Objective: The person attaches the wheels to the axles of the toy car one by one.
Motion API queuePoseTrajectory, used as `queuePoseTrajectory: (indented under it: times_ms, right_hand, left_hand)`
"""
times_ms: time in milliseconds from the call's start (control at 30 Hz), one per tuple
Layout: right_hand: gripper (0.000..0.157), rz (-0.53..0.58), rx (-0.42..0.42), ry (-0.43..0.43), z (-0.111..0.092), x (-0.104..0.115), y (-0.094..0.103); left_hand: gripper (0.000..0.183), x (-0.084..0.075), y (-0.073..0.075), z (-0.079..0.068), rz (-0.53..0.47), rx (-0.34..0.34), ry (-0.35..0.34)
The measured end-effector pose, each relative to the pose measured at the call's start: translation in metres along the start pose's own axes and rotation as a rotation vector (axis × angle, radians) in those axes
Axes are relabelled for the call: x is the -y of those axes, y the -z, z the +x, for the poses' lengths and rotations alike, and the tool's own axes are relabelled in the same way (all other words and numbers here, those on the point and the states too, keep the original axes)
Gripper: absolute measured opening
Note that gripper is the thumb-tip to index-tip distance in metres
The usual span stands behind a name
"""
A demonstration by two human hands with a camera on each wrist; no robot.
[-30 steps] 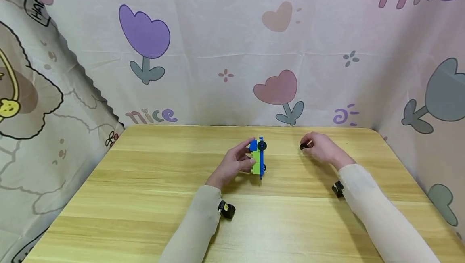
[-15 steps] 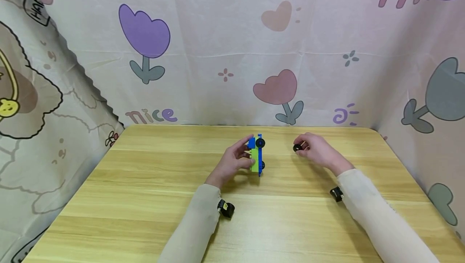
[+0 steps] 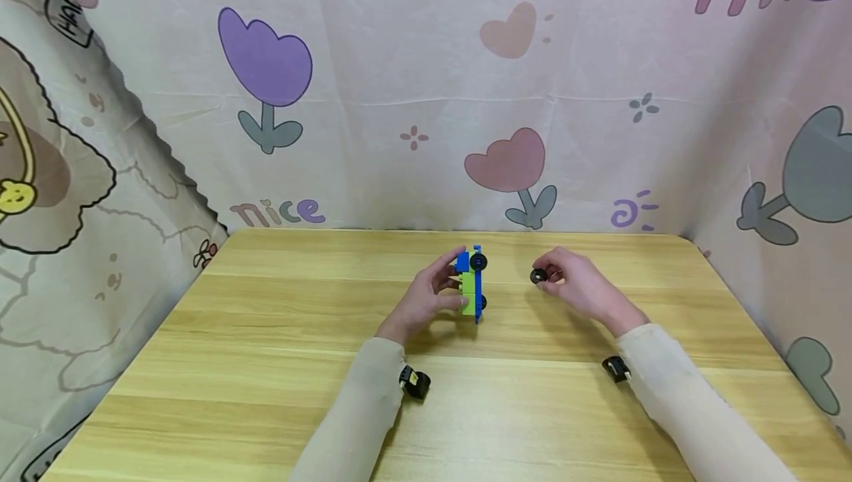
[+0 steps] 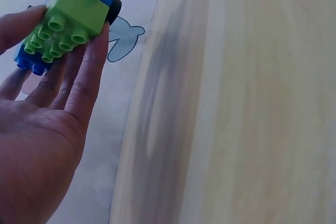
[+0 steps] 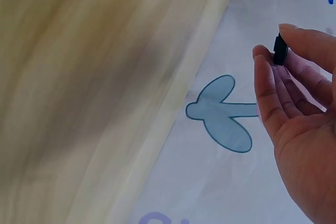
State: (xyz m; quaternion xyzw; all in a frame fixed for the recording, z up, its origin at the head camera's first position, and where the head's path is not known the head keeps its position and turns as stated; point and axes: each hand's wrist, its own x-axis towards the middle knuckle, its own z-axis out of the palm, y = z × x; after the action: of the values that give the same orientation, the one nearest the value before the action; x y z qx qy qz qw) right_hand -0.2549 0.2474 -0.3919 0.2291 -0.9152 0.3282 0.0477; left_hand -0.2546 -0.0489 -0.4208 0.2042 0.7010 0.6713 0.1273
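My left hand (image 3: pixel 424 303) grips a toy car (image 3: pixel 470 293) built of green and blue blocks, held above the table and turned on end. Two black wheels show on its right-facing blue underside in the head view. From the left wrist, the car's green block (image 4: pixel 79 11) faces the camera, its studs toward the palm, between thumb and fingers. My right hand (image 3: pixel 580 282) pinches a loose black wheel (image 3: pixel 538 276) between thumb and fingertips, a short way right of the car. Edge-on, the same wheel (image 5: pixel 281 51) appears in the right wrist view.
A light wooden table (image 3: pixel 266 393) lies under both hands. Behind it hangs a pale printed cloth (image 3: pixel 373 97) with flowers and lettering, which also runs along the left and right sides. Each sleeve carries a small black camera at the wrist.
My right hand has come left toward the car, turning the wheel so its round face shows. The left hand has lifted the car very slightly and otherwise stays in place.
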Motion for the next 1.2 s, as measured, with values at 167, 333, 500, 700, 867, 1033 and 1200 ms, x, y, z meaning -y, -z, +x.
queuePoseTrajectory:
  times_ms: [167, 333, 500, 700, 867, 1033, 1200]
  right_hand:
    - [0.030, 0.023, 0.005, 0.015, -0.004, 0.006, -0.001]
    - [0.030, 0.030, 0.002, 0.014, -0.007, 0.009, -0.003]
    - [0.028, 0.016, 0.009, 0.009, -0.009, 0.013, -0.005]
    - [0.028, 0.024, 0.020, 0.004, -0.011, 0.021, -0.007]
    - [0.029, 0.047, 0.024, 0.013, -0.013, 0.029, -0.009]
    - [0.029, 0.040, 0.020, 0.020, -0.016, 0.035, -0.013]
    - [0.027, 0.037, 0.028, 0.031, -0.018, 0.040, -0.016]
  left_hand:
    - [0.081, -0.002, -0.002, -0.001, -0.017, -0.023, -0.010]
    - [0.082, -0.001, -0.003, -0.001, -0.087, -0.036, 0.007]
    - [0.078, 0.001, -0.003, -0.001, -0.107, -0.031, -0.011]
    - [0.075, 0.002, -0.003, 0.000, -0.079, -0.034, -0.029]
    - [0.075, 0.003, -0.003, 0.000, -0.067, -0.031, -0.024]
    - [0.076, 0.002, -0.002, -0.001, -0.063, -0.021, 0.008]
    - [0.077, 0.002, -0.002, -0.001, -0.065, -0.015, 0.025]
